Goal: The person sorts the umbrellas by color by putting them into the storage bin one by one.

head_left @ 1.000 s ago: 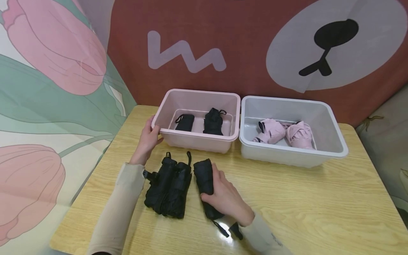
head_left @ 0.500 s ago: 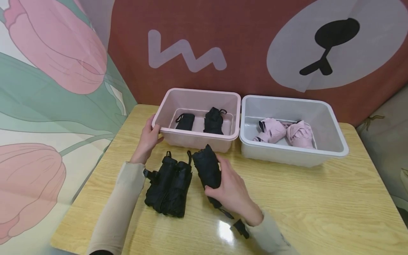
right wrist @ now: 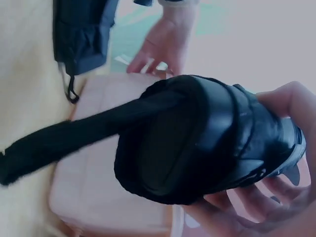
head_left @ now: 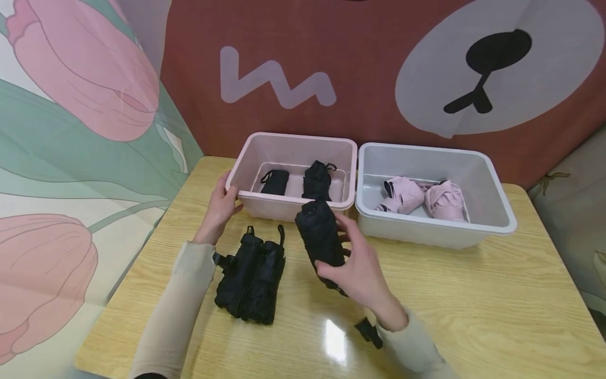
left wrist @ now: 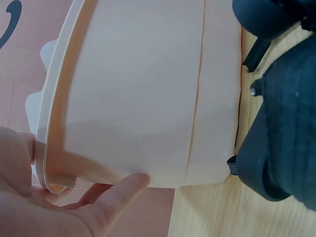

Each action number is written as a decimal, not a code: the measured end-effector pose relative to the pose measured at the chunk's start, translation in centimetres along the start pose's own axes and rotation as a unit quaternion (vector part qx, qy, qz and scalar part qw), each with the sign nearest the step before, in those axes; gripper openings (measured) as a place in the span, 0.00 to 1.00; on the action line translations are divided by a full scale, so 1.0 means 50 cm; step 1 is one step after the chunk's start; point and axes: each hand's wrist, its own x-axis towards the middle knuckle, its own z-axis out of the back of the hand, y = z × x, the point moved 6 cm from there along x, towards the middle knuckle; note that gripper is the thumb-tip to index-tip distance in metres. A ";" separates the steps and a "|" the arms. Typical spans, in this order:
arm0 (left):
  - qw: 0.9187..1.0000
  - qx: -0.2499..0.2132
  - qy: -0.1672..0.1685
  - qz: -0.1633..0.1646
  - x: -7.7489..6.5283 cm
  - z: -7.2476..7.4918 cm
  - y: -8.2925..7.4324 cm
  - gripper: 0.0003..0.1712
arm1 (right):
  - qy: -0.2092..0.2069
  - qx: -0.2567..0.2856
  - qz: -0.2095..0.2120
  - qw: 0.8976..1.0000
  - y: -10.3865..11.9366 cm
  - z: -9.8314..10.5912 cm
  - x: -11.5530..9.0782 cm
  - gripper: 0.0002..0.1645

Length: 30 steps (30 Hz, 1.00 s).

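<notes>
Right hand (head_left: 362, 266) there curled round a folded black umbrella (head_left: 319, 237), held above the worktop (head_left: 450, 300) near the pink bin's (head_left: 267, 207) front, left hand (head_left: 220, 205) gripping that bin's corner, two black umbrellas (head_left: 265, 284) lying just below

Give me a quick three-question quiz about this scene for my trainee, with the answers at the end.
1. Which hand grips a black folded umbrella?
2. How many black bundles show inside the pink bin?
3. True or false: the pink bundles lie in the pink bin.

Key:
1. The right hand.
2. Two.
3. False; they lie in the gray bin.
</notes>
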 end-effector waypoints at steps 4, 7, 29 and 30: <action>1.000 0.001 0.002 -0.003 -0.001 0.000 -0.001 0.33 | -0.002 0.037 -0.003 0.999 0.002 0.027 0.014 0.52; 1.000 0.000 0.001 -0.004 0.000 0.000 -0.001 0.33 | -0.009 0.068 0.005 0.998 0.006 0.049 0.024 0.47; 1.000 0.000 0.003 0.003 0.000 -0.001 0.001 0.33 | -0.048 0.388 -0.010 0.920 0.020 0.102 0.138 0.40; 1.000 0.000 0.003 0.003 0.001 -0.001 0.001 0.33 | -0.050 0.396 -0.018 0.917 0.019 0.101 0.143 0.39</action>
